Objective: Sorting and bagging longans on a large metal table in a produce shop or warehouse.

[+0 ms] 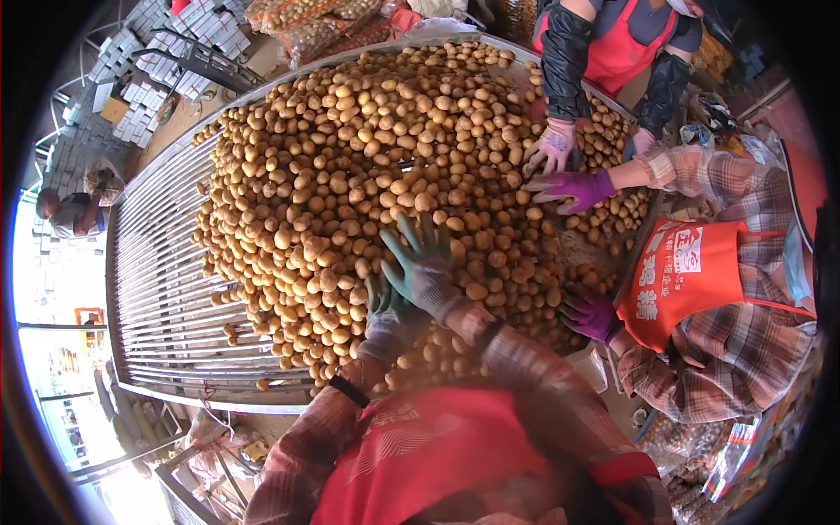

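A broad heap of potatoes [308, 197] covers most of a metal-framed slatted table. Both my hands wear green-coated gloves with grey knit cuffs. My right hand [423, 259], fingers spread, rests over the middle of the heap and holds nothing that I can see. Close beside it on the left, my left hand [388, 315] touches the potatoes; its fingers are partly hidden behind the right hand, so its grip is unclear. My forearms lie close together over the near side of the heap.
Bare slats [164, 275] show at the left. A co-worker's purple gloves [577, 190] touch potatoes at the right; another's pink glove [558, 141] is beside them. Metal framing edges the table [210, 401]. Behind stand a hand truck [203, 62] and mesh sacks of potatoes [302, 20]. A person is far left.
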Demonstrator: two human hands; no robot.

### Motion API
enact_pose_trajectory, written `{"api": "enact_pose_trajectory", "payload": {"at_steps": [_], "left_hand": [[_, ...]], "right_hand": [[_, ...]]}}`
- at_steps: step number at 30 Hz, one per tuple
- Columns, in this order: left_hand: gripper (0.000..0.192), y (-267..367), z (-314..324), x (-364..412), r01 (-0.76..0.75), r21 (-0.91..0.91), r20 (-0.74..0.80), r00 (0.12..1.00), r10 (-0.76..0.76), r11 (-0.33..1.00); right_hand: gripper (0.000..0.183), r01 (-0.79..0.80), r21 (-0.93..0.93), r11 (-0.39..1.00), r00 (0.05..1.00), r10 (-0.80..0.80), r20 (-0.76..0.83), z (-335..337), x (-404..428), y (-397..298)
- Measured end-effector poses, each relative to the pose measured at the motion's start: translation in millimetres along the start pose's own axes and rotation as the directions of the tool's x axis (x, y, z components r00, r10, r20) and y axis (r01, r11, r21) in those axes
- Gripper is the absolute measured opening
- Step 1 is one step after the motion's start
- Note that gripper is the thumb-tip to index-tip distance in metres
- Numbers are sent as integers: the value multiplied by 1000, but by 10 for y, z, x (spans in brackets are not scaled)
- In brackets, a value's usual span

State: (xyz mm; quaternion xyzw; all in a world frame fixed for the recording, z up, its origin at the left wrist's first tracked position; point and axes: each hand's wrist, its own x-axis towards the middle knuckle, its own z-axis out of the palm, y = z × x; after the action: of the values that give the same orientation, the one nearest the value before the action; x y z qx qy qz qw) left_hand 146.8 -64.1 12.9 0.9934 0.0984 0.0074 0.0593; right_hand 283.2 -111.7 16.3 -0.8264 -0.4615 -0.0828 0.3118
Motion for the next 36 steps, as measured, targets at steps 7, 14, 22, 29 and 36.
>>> {"api": "enact_pose_trajectory", "payload": {"at_steps": [7,14,22,29,36], "left_hand": [[66,236,42,127,88,-171,18,996,-86,981],[64,536,-69,123,-128,-210,100,983,152,969],[53,794,-241,-122,-222,-244,323,899,295,944],[46,824,-294,-100,-220,-309,383,862,332,925],[50,921,-501,81,-192,-239,598,743,300,952]], "right_hand": [[49,-159,-233,959,955,209,208,491,887,564],[40,-126,-282,951,939,206,274,-95,467,892],[52,-202,-412,888,934,302,191,-716,-255,1797],[66,-531,-451,717,792,609,36,-945,-847,2484],[48,-105,21,994,994,105,24,-908,-805,561]]}}
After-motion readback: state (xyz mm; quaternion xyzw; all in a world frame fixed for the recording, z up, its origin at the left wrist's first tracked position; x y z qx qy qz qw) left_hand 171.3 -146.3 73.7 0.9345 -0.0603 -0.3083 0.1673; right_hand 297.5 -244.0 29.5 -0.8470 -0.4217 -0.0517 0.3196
